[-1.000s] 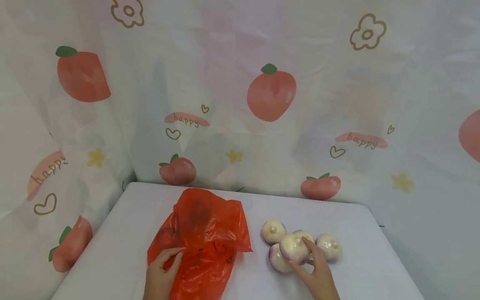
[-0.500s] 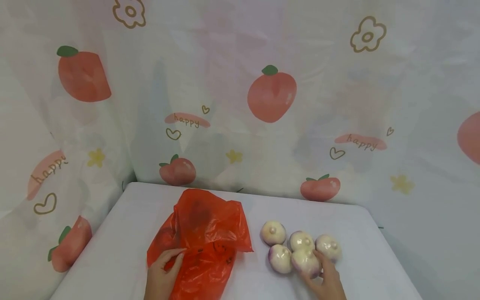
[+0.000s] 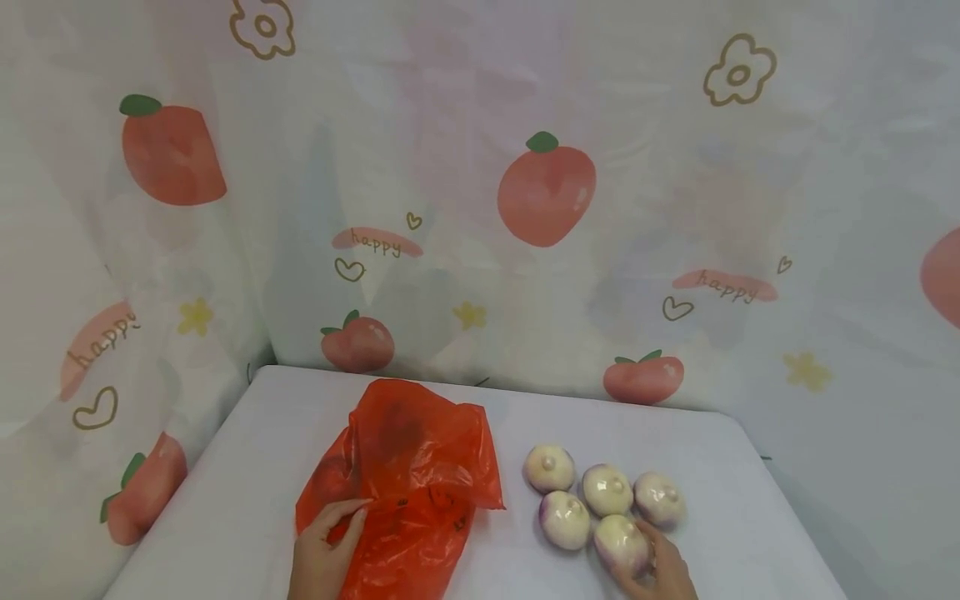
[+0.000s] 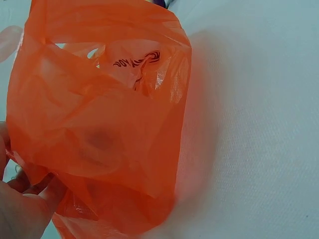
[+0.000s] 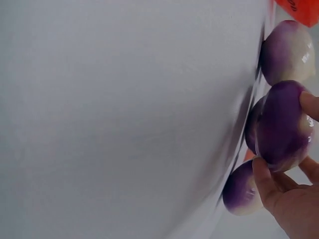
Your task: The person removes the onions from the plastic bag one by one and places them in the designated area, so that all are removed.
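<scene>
Pale cloth hangings point(image 3: 442, 108) behind and at left, printed with red fruit point(image 3: 546, 200), outlined flowers point(image 3: 264, 28) and "happy" lettering point(image 3: 377, 242); below, a white-covered worktop point(image 3: 251, 450) with rounded far corners. Clock directions per the head view, read from the middle of the visible worktop, 12 at its far edge. At 8, left grip point(image 3: 322, 550), a bare hand: thumb and fingers pinch a fold of a red plastic bag point(image 3: 423, 437). Bag lies crumpled at 9, its near part running out of view toward 6. Thin film, black print; dark shapes show through, too blurred to name. In the left wrist view, a slit crosses the film near the bag's top. At 3 to 4, a loose cluster of five turnip-like bulbs point(image 3: 607, 489), creamy on top, purple on the flanks. Within the cluster: leftmost bulb point(image 3: 549, 467) at 10; second bulb point(image 3: 564, 520) just beside it, at 8; central bulb at the hub; near bulb point(image 3: 619, 542) at 5. Right grip point(image 3: 666, 568), also bare, holds the near bulb from its 4 o'clock side, fingers and thumb curled about it; cannot tell whether its underside touches the worktop. Rightmost bulb point(image 3: 659, 500) at 3, just beyond the right grip.
</scene>
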The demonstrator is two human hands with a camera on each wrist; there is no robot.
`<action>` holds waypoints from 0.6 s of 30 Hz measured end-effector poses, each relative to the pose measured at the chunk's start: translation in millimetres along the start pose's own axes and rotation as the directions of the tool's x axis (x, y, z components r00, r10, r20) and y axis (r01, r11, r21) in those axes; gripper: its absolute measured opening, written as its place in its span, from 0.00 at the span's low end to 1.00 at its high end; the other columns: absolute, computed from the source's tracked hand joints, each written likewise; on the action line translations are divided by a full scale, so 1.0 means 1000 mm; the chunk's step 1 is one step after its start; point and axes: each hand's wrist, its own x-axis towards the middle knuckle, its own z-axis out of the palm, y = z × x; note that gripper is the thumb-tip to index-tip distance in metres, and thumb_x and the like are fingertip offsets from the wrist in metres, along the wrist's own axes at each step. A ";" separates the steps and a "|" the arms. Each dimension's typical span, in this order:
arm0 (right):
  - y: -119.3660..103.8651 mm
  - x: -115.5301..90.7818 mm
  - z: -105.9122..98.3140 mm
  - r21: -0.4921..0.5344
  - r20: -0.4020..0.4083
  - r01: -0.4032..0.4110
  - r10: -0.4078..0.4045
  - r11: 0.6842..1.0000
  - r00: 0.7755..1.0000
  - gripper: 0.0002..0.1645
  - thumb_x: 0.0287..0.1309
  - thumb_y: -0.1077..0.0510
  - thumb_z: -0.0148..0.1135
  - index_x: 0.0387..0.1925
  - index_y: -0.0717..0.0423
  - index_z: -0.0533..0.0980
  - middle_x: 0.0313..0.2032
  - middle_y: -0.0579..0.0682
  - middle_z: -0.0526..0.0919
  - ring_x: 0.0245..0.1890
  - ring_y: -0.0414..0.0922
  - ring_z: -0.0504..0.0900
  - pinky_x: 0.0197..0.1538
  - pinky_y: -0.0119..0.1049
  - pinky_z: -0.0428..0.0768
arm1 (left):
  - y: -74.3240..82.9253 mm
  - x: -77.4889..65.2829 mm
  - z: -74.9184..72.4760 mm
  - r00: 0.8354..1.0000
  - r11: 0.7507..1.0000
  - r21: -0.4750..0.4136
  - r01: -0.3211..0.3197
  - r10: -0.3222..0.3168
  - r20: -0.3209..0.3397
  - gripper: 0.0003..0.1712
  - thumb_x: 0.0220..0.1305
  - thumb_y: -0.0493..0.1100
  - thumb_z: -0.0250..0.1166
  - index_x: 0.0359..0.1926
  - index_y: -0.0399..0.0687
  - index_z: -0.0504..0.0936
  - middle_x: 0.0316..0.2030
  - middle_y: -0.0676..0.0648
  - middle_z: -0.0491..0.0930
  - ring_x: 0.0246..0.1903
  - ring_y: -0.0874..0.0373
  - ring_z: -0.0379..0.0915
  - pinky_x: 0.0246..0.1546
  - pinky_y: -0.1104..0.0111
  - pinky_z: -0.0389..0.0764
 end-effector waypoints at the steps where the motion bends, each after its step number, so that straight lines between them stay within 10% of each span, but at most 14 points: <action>1: 0.002 0.000 0.001 -0.010 0.005 -0.002 0.002 1.000 1.000 0.46 0.37 0.58 0.76 0.54 0.77 0.63 0.47 0.74 0.72 0.45 0.70 0.72 0.38 0.54 0.79 | 0.000 0.000 0.000 1.000 1.000 0.001 -0.004 0.004 0.000 0.08 0.62 0.39 0.64 0.43 0.46 0.85 0.40 0.49 0.80 0.40 0.53 0.76 0.37 0.64 0.81; 11: 0.013 0.001 0.009 -0.029 0.017 0.034 -0.034 0.999 0.999 0.44 0.35 0.60 0.76 0.52 0.77 0.64 0.46 0.73 0.73 0.43 0.67 0.74 0.36 0.48 0.79 | -0.001 0.000 0.001 1.000 1.000 -0.001 0.008 -0.008 0.000 0.10 0.63 0.40 0.64 0.45 0.46 0.84 0.42 0.49 0.80 0.40 0.53 0.76 0.40 0.61 0.80; 18: 0.013 0.000 0.009 -0.023 0.031 0.036 -0.035 0.999 0.999 0.45 0.36 0.60 0.75 0.52 0.79 0.62 0.47 0.76 0.72 0.46 0.71 0.71 0.45 0.62 0.72 | -0.001 0.000 0.002 1.000 1.000 0.001 0.003 -0.003 -0.005 0.10 0.62 0.39 0.64 0.44 0.46 0.84 0.41 0.49 0.80 0.39 0.53 0.76 0.40 0.62 0.80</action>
